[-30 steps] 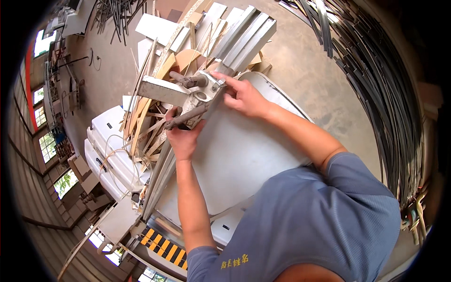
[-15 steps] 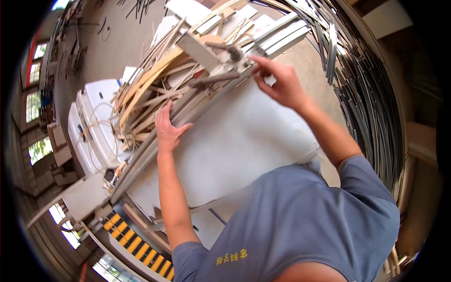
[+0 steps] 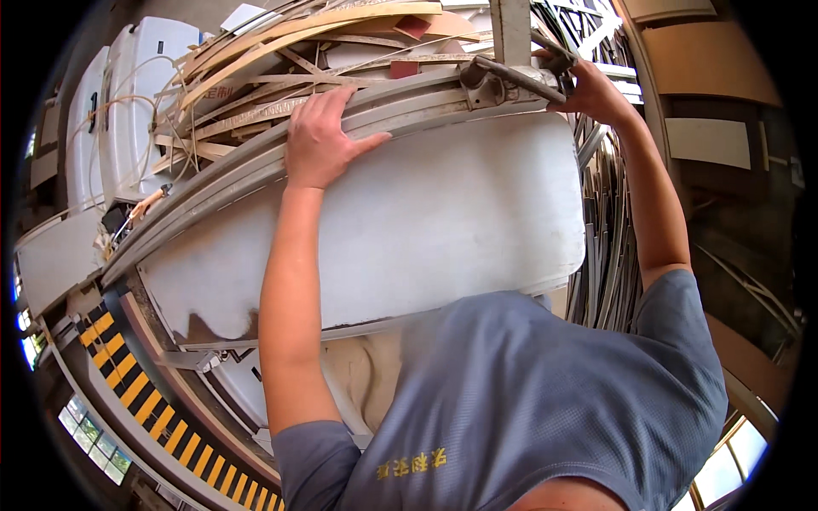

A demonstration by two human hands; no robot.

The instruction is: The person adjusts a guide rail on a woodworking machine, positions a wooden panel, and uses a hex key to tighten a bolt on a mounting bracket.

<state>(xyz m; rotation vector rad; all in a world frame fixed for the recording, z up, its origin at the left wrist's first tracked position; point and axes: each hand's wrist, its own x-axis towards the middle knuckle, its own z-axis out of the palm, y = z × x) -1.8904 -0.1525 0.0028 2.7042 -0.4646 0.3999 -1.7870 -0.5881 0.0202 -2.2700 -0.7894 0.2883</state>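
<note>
A long grey metal fence rail runs across the far edge of a pale, worn machine table. My left hand rests on the rail, its fingers laid over the top and its thumb spread toward the table. At the rail's right end, my right hand reaches around a metal clamp fitting, fingers behind it and thumb in front. A brown rod handle sticks out of this fitting toward my right thumb. The right fingertips are partly hidden behind the metal.
Behind the rail lies a heap of wood offcuts. White cabinets stand at the far left. A yellow-and-black striped strip curves along the lower left. Dark thin strips are piled right of the table. An upright metal post rises behind the fitting.
My view has turned, so the rail now lies nearly level. My right hand has gone from hovering with bent fingers beside the fitting to closing around it. The left hand stays on the rail.
</note>
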